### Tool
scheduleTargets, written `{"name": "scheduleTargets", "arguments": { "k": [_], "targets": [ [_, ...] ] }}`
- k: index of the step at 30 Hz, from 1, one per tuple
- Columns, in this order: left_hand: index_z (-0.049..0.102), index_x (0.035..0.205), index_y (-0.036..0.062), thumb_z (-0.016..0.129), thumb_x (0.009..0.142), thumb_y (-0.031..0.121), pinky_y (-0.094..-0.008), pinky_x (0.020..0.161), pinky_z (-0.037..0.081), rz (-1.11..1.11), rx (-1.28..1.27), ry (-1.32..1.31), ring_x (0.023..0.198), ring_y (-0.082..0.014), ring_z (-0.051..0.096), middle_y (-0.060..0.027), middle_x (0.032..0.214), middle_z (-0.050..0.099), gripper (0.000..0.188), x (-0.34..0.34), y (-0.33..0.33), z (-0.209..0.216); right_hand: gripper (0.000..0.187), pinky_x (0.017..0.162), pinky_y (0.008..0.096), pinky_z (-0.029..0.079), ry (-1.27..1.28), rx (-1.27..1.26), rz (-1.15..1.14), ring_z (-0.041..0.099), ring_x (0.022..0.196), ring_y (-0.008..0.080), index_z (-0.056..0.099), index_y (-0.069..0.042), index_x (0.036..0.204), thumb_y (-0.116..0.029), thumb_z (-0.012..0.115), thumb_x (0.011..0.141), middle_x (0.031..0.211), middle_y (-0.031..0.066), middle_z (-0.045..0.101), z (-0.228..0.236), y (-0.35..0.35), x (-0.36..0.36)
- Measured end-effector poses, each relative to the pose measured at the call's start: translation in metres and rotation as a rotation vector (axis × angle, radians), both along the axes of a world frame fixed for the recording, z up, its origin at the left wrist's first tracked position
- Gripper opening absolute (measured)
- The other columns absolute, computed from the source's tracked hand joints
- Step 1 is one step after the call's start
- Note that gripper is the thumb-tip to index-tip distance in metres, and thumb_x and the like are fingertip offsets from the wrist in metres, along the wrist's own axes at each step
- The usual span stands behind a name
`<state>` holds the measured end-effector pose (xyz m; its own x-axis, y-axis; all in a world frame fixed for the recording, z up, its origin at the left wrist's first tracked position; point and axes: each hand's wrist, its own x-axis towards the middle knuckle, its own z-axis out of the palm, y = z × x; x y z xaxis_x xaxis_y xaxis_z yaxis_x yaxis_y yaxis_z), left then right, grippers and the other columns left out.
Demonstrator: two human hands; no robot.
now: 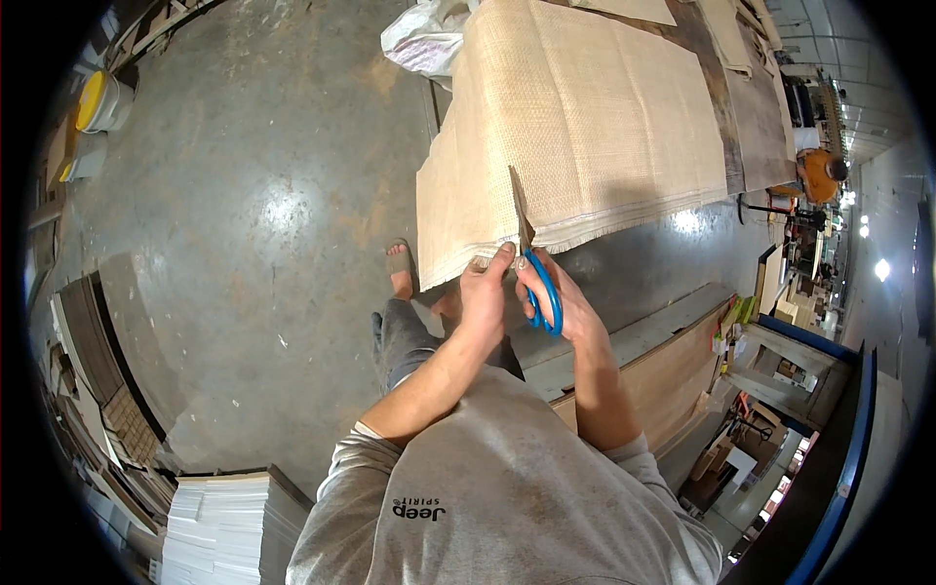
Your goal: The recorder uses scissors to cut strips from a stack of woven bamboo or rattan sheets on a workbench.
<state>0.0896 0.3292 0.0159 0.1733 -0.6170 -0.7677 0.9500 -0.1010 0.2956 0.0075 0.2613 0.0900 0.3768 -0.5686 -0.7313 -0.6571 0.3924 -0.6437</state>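
One woven sheet (pixel 614 117) extends forward from the left hand (pixel 483 290), whose fingers pinch its near edge beside a slit (pixel 517 200); there the right hand (pixel 573 304), fingers clamped around blue-handled scissors (pixel 554 297), points their long axis up the slit.

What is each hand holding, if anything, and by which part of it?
The right hand holds the scissors by their blue handles; the left hand pinches the woven sheet at its near edge, beside the cut.
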Motion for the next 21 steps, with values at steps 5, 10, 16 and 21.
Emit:
{"name": "scheduleTargets", "arguments": {
  "k": [5,10,16,21],
  "targets": [
    [0.061,0.108,0.0022,0.065,0.094,0.025,-0.0319,0.076,0.050,-0.032,-0.039,-0.051,0.087,-0.0154,0.059,-0.0062,0.097,0.064,0.027,-0.002,0.002,-0.007,0.046,0.049,0.0273,0.040,0.035,-0.040,0.000,0.048,0.058,0.0101,0.053,0.000,0.101,-0.046,0.056,0.096,0.070,-0.0004,0.049,-0.007,-0.003,-0.001],
    [0.064,0.108,0.0021,0.069,0.091,0.021,-0.0303,0.086,0.044,0.019,-0.041,-0.040,0.095,-0.0133,0.058,-0.0043,0.103,0.067,0.027,0.000,0.001,-0.012,0.044,0.051,0.0256,0.038,-0.045,0.077,0.035,0.047,0.058,0.0088,0.054,-0.003,0.109,-0.045,0.059,0.095,0.070,-0.0010,0.049,0.001,0.000,-0.021],
    [0.061,0.115,0.0034,0.069,0.091,0.025,-0.0305,0.082,0.043,-0.037,0.005,-0.021,0.091,-0.0140,0.057,-0.0027,0.106,0.063,0.033,0.013,0.003,-0.017,0.048,0.060,0.0211,0.038,-0.278,0.433,0.065,0.049,0.067,0.0074,0.052,-0.005,0.123,-0.029,0.071,0.086,0.077,-0.0012,0.052,0.037,-0.002,-0.111],
    [0.056,0.109,0.0025,0.069,0.091,0.028,-0.0344,0.077,0.050,-0.164,0.039,-0.058,0.088,-0.0179,0.058,-0.0050,0.099,0.060,0.034,0.021,-0.003,-0.010,0.051,0.067,0.0199,0.041,-0.335,0.055,-0.026,0.051,0.078,0.0068,0.052,-0.005,0.123,-0.019,0.076,0.081,0.085,-0.0012,0.053,0.055,-0.033,-0.156]
  ]
}}
